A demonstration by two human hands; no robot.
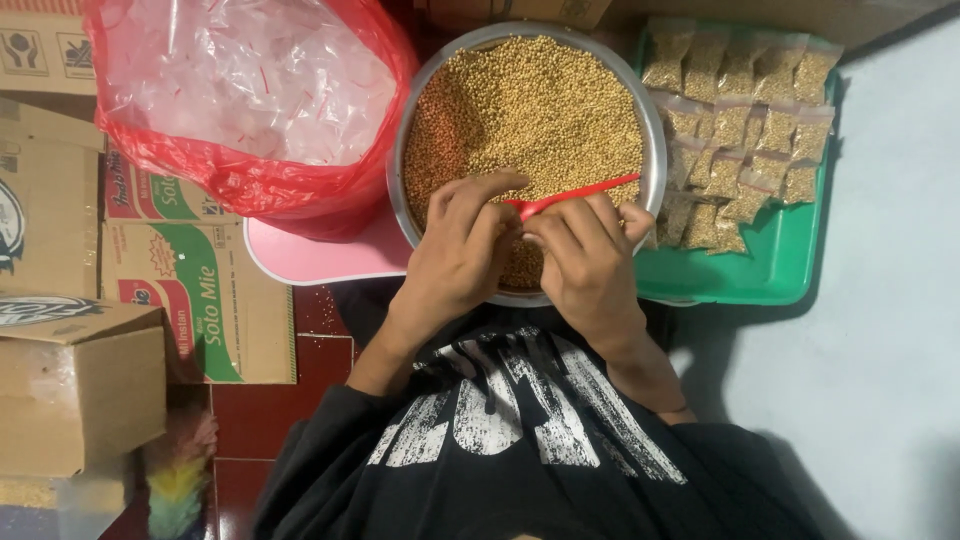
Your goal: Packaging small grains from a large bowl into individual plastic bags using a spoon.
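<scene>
A wide metal bowl [655,150] full of small yellow-brown grains [530,110] stands in front of me. My right hand [588,268] grips a thin red plastic spoon [585,190] over the near part of the bowl. The spoon's tip points left, to the fingertips of my left hand [458,255]. That hand's fingers are curled together at the tip, and what they pinch is hidden. Both hands touch each other above the grains.
A green tray [770,270] on the right holds several small clear packets filled with grains [740,130]. On the left, a red plastic bag [250,100] holds empty clear packets and rests on a pink tray [320,260]. Cardboard boxes [190,280] stand further left.
</scene>
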